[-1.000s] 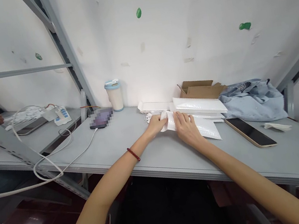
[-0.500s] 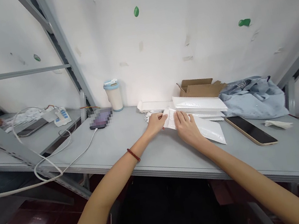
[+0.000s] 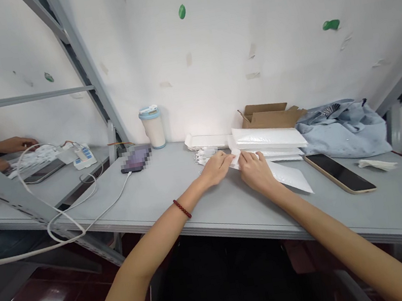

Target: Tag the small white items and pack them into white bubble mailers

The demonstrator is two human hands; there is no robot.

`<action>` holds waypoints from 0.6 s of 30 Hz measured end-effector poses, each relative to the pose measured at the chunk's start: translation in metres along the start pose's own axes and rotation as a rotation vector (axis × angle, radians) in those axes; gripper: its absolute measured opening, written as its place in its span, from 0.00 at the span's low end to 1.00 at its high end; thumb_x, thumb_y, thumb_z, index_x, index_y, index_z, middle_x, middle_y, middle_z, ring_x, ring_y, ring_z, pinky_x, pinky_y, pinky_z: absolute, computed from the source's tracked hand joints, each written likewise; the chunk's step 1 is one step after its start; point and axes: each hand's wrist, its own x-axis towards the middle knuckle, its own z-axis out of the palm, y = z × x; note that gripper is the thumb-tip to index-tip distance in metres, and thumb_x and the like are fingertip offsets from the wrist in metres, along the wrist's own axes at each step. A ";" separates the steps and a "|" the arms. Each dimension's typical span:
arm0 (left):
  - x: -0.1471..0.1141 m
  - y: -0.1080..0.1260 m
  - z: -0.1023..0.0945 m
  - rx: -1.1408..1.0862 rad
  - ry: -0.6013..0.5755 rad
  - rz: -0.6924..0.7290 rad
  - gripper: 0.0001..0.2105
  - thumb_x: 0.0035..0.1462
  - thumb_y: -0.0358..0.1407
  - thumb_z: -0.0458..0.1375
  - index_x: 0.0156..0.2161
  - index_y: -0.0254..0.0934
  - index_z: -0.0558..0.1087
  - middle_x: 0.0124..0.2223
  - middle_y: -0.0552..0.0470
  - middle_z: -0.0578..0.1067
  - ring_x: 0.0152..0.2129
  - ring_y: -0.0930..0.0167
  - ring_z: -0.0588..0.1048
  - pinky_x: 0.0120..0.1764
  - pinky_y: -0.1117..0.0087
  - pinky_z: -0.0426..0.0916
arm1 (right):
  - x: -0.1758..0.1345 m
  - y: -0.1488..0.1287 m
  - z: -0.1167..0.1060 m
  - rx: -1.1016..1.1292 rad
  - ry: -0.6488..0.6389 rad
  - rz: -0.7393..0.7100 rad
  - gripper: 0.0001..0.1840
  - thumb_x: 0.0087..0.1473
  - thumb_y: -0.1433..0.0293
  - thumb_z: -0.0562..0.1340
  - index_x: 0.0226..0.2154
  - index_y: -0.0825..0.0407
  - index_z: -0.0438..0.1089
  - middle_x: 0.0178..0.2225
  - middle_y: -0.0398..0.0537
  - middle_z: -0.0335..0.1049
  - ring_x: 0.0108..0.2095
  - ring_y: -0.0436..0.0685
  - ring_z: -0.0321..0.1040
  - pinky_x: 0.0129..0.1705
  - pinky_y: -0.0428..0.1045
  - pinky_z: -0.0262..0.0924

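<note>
A white, glossy padded envelope [image 3: 290, 176] lies angled over the grey table, its near right corner a little raised. My left hand [image 3: 216, 169] pinches the envelope's left end between thumb and fingers. My right hand [image 3: 256, 171] is closed over the same end just beside it, fingers curled, knuckles up. The flap between the two hands is partly hidden by my fingers. Behind my right hand sits a stack of similar white padded envelopes [image 3: 270, 138]. Small white items with thin cords [image 3: 205, 156] lie beyond my left hand; their kind cannot be made out.
A long white box [image 3: 205, 141], an open cardboard box [image 3: 270, 117] and bluish cloth [image 3: 344, 131] line the back. A cup [image 3: 153, 127] and a charging phone [image 3: 135, 159] stand left; another phone [image 3: 339, 173] lies right. Another person's hand [image 3: 17, 144] shows beyond the shelf post.
My hands have shifted slightly right, and the envelope's left end is now more folded and covered by my fingers. At far left, the other person's hand has come into view.
</note>
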 end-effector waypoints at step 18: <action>0.004 -0.006 -0.001 0.047 -0.016 0.183 0.14 0.58 0.26 0.53 0.46 0.36 0.76 0.50 0.44 0.77 0.48 0.63 0.73 0.51 0.61 0.67 | 0.002 0.008 -0.003 0.030 0.178 -0.065 0.17 0.54 0.82 0.51 0.37 0.55 0.73 0.26 0.48 0.74 0.27 0.55 0.66 0.47 0.52 0.47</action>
